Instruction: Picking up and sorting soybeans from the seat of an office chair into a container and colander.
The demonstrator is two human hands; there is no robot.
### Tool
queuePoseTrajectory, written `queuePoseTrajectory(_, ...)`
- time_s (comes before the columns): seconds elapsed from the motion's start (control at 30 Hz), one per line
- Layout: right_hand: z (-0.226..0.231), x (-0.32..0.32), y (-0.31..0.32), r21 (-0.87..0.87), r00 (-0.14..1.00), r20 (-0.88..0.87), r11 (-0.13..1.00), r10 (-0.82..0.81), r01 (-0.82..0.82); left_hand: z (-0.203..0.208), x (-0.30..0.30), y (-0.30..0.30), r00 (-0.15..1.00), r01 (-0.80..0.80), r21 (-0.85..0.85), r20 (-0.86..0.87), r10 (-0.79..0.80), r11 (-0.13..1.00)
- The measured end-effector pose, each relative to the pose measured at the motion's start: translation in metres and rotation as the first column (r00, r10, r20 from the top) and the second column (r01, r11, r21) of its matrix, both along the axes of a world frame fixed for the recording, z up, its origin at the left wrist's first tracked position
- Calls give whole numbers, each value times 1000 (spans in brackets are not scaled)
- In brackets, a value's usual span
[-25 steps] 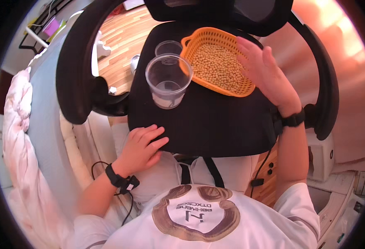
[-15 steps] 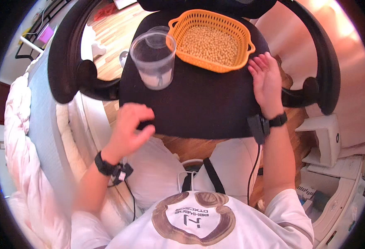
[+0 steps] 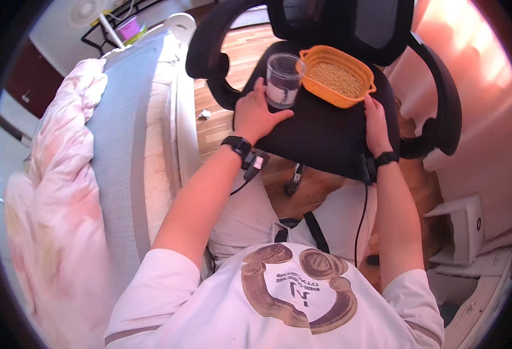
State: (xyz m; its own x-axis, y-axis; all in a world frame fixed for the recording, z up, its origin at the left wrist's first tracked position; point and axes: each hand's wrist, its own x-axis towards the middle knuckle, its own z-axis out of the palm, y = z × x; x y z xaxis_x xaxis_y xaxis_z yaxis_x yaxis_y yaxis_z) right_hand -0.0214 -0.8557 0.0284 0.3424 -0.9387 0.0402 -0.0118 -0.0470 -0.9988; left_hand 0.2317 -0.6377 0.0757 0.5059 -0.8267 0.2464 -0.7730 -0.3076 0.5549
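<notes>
A clear plastic cup (image 3: pixel 288 67) with a whitish patch low on its side stands on the black chair seat (image 3: pixel 305 139). My left hand (image 3: pixel 256 116) is at the cup's near left side, fingers along its wall and thumb spread out in front of its base. To the right of the cup is an orange perforated basket (image 3: pixel 328 92) holding many pale, round soybeans (image 3: pixel 332 78). Beside the basket's right handle, my right hand (image 3: pixel 377 125) has its fingers stretched out, their tips close to the handle. Whether those tips touch it is hard to tell.
Curved armrests (image 3: pixel 448 110) flank the seat, and the backrest (image 3: pixel 372 29) rises behind it. A bed (image 3: pixel 122 139) with a pink quilt (image 3: pixel 64 145) lies to the left. A pink curtain (image 3: pixel 471 75) hangs on the right, above a white box-like object (image 3: pixel 462 230).
My left hand has moved forward and right to the cup. The view has shifted, so the chair, cup and basket appear farther right. My right hand stays by the basket's handle.
</notes>
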Motion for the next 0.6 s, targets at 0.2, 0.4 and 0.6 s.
queuePoseTrajectory(0.2,10,-6,9,45,1000,-18,999,5,-5,0,-2,9,997,-28,20,75,26,999)
queuePoseTrajectory(0.4,48,-3,49,57,988,-142,997,64,-57,13,5,22,992,-112,21,63,110,993)
queuePoseTrajectory(0.6,32,-19,49,111,995,12,989,98,-98,9,7,29,980,-30,-226,-200,-16,974)
